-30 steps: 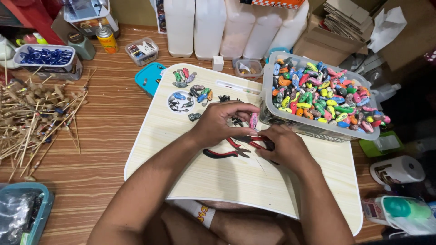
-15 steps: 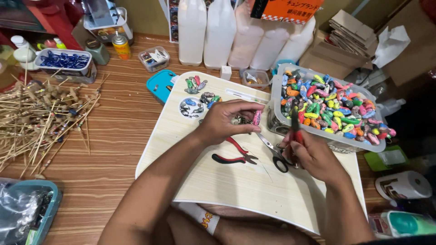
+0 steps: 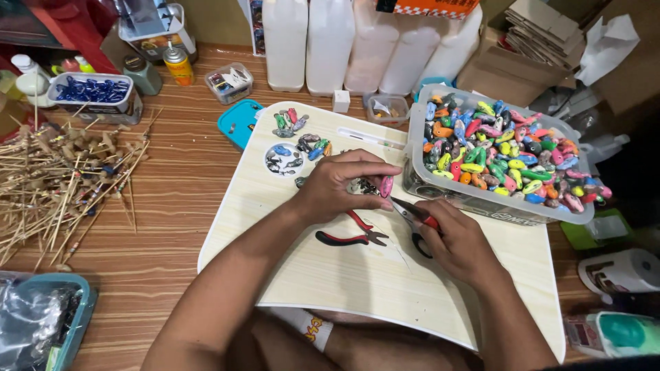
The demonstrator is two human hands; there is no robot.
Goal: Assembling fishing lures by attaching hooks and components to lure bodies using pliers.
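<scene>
My left hand (image 3: 340,185) pinches a small pink lure-shaped piece (image 3: 386,186) above a pale wooden board (image 3: 344,282). Red-handled pliers are gripped in my right hand (image 3: 459,240), and the pliers' tip (image 3: 402,206) points at the pink piece from just below it. A second pair of red-and-black pliers (image 3: 350,233) lies loose on the board under my left hand. Small painted pieces lie in clusters (image 3: 292,141) at the board's far left corner.
A clear tub (image 3: 500,159) heaped with many coloured pieces stands at the board's right. A pile of thin wooden sticks (image 3: 58,192) covers the table at left. White jugs (image 3: 330,41), small containers and cardboard line the back. A teal tray (image 3: 41,323) sits at the near left.
My right hand has picked up the red-handled pliers from the board and brought their tip up to the pink piece in my left hand. My view has shifted slightly.
</scene>
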